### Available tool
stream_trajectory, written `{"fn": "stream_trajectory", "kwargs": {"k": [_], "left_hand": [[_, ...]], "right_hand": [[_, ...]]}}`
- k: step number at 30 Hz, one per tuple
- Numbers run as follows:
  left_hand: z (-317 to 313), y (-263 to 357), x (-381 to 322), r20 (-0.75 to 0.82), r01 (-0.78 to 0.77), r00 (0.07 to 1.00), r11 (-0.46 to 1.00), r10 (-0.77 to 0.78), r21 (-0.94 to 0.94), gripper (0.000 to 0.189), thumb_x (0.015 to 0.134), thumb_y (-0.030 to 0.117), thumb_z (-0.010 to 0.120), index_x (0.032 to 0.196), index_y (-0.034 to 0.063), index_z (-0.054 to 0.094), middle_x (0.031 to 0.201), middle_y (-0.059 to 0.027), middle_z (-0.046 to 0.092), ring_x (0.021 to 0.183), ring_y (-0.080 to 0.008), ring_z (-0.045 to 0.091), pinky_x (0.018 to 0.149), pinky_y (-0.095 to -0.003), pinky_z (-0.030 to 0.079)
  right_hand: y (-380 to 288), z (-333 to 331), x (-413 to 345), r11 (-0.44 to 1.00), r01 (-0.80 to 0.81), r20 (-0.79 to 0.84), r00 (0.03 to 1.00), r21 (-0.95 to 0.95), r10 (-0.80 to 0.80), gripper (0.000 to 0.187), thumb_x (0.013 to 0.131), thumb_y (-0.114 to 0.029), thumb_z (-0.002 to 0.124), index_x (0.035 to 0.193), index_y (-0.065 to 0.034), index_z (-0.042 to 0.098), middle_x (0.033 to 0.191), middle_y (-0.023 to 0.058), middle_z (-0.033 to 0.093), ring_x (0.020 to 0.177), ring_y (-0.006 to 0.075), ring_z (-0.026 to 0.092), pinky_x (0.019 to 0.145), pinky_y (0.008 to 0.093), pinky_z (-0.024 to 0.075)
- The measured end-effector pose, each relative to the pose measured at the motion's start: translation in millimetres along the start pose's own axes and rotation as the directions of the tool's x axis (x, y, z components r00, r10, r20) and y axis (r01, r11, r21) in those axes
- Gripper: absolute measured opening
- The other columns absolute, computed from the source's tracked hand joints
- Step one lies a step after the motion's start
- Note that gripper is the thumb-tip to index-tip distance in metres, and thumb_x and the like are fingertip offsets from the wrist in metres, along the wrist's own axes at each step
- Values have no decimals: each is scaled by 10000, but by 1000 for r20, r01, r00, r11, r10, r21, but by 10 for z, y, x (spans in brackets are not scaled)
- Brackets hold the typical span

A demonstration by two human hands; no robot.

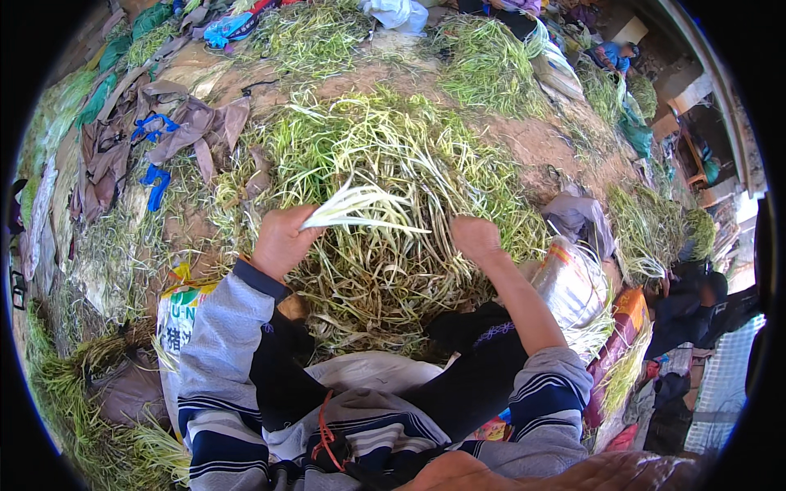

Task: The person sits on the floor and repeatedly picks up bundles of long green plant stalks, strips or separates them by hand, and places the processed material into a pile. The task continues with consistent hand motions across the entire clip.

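My left hand (287, 238) is closed around a bunch of pale green and white leafy stalks (362, 208), whose loose tips fan out to the right. My right hand (476, 238) has its fingers curled in at the right side of a large heap of long green stalks (393, 141); whether it grips any of them is hidden. Brownish stems and withered leaves tangle in the near part of this heap, between my hands and my knees. A pale sheet of material (374, 371) lies across my lap.
A printed sack (175, 319) stands by my left arm. To the right are a white woven sack (571, 285) and a red-orange bag (620, 344). Brown cloth (202, 123) lies at the upper left. More green heaps (491, 67) lie beyond. Other people sit at the right.
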State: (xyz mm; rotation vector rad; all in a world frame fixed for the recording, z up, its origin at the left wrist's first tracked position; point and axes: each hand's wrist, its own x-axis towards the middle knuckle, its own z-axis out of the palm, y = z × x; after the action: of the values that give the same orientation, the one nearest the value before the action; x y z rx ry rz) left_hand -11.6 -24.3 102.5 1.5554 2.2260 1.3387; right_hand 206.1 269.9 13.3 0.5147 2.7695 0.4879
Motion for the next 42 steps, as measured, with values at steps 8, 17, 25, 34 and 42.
{"fn": "stream_trajectory", "kwargs": {"k": [8,17,25,34,42], "left_hand": [[62,-157,-112,-17,-259,963,941,269,217,53,771,127,627,806,86,622,617,-75,563,508,-213,550,480,-326,465],[1080,16,-462,666,-701,590,699,456,142,72,654,38,630,601,45,582,573,-66,575,552,-177,612,491,-294,548],[1702,-30,-800,576,-656,520,727,631,-202,100,597,161,588,589,63,565,567,-61,541,544,-212,534,564,-353,436],[400,518,-150,125,-320,942,946,312,54,217,718,262,698,745,68,604,709,-40,575,683,-179,556,587,-300,428],[375,452,44,336,438,896,445,-291,-781,373,887,160,546,1215,-2,472,1021,-76,613,864,-134,591,739,-280,498]], "right_hand": [[264,-219,-273,768,-302,202,953,565,226,285,854,-283,486,876,-15,580,919,194,600,874,369,578,802,424,455],[-834,-1164,-156,306,-213,325,865,928,-383,536,890,-506,433,998,-12,611,1033,148,601,979,224,561,867,373,445],[-1367,-919,-111,-259,-449,194,741,855,-643,289,872,-252,590,1027,-8,578,875,66,622,814,105,575,732,251,467],[-757,-1066,35,-464,-287,245,958,838,-150,273,910,-246,528,1042,-8,510,815,56,590,768,157,599,728,300,511],[-1013,-1357,-214,-344,-96,-58,910,934,-411,216,935,-226,476,1021,-35,529,811,42,600,773,146,611,753,296,497]]}}
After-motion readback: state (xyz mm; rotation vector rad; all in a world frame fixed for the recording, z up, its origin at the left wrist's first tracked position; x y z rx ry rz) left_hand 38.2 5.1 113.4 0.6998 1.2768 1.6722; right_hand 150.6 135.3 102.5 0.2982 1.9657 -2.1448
